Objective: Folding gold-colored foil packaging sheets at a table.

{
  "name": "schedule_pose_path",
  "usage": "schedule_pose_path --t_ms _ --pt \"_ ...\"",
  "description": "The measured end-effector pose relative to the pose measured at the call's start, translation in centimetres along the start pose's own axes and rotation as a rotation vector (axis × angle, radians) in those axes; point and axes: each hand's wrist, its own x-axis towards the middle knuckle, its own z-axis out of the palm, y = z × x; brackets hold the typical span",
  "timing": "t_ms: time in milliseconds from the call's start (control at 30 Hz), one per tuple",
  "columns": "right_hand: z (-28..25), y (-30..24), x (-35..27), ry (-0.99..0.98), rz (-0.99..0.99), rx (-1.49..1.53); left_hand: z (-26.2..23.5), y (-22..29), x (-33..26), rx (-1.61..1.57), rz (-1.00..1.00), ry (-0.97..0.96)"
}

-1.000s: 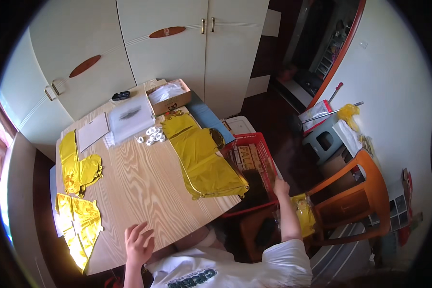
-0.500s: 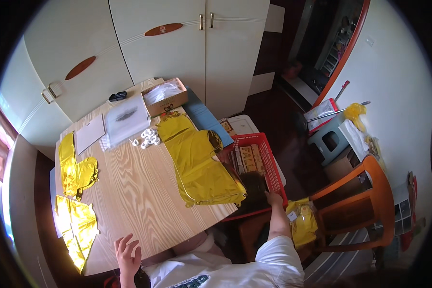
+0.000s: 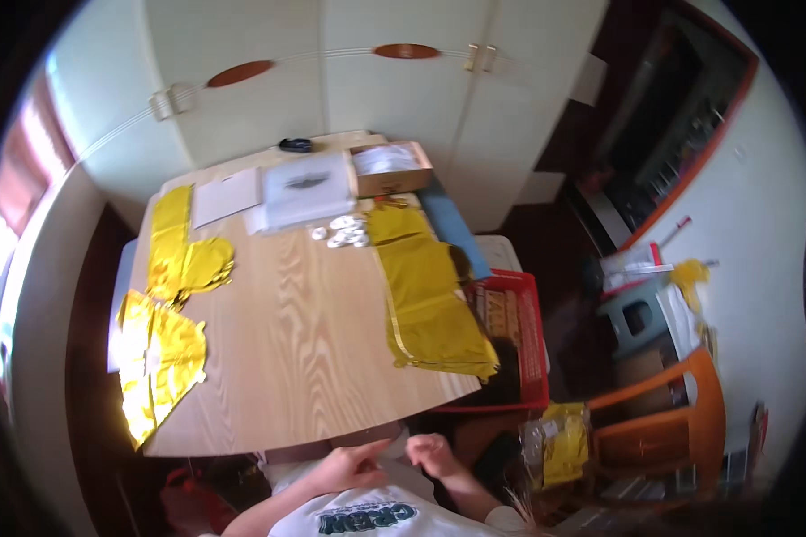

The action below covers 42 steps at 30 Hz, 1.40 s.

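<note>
By the desk (image 3: 260,385), the left hand (image 3: 355,466) and right hand (image 3: 433,455) hung half-curled, grip contents, if any, unclear. Work seemed between steps; the gold foil balloon (image 3: 434,309) called for reaching forward.

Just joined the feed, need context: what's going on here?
A person at a wooden table has the left hand and right hand close together by its near edge; blur hides whether either holds anything. Gold foil pieces lie along the table's left side, a larger gold sheet on its right. A red basket stands to the right.
</note>
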Motion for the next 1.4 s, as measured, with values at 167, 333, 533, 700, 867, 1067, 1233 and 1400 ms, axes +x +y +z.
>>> schedule_pose_path --t_ms 167,333,533,700,867,1067,1233,1400 --pt "10.4 -1.0 5.3 -0.140 -0.227 0.359 -0.4 -3.1 -3.0 -0.120 0.002 0.311" --pt "16.4 -0.4 9.1 -0.362 -0.169 0.220 -2.8 -7.9 -9.9 -0.277 0.021 0.519" --pt "20.7 0.8 9.7 -0.426 -0.191 -0.030 -3.5 -23.1 -21.6 -0.429 -0.377 1.087" --pt "21.0 1.8 8.1 -0.467 -0.138 -0.183 -0.3 -36.5 -26.0 -0.343 -0.899 1.517" --pt "21.6 1.0 8.6 -0.484 -0.066 -0.383 4.3 -47.9 -27.5 -0.220 -1.258 1.534" --pt "22.2 0.7 9.4 -0.449 -0.159 -0.630 3.9 -52.8 -26.6 -0.339 -1.424 1.197" --pt "23.0 0.6 10.1 -0.414 -0.124 -0.729 4.7 -56.1 -26.6 -0.915 -1.052 1.564" --pt "23.1 0.4 11.5 -0.417 -0.114 -0.674 6.9 -60.4 -27.8 -1.267 -0.834 1.386"
